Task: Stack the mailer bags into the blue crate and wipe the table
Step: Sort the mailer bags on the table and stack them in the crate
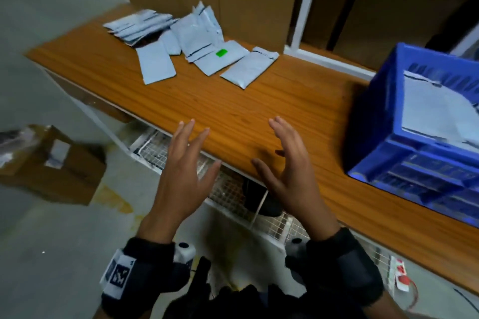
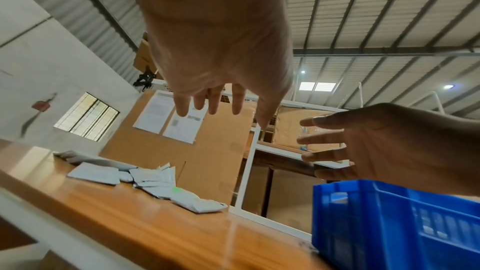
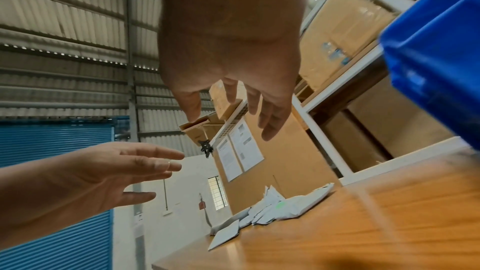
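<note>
My left hand (image 1: 181, 179) and right hand (image 1: 287, 176) hovered at the table (image 1: 233, 106) edge, fingers spread wide, holding nothing — between pickups, I judged. Mailer bags (image 1: 191, 41) lay at the far end; some sat in the blue crate (image 1: 388, 153). Next move — reach across, grasp more.

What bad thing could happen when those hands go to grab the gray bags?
The mailer bags lie in a loose, overlapping pile, so grabbing several at once might let some slip and fall. Both the left hand and the right hand are empty. The blue crate sits near the table front edge, so a bump could possibly push it off.
</note>
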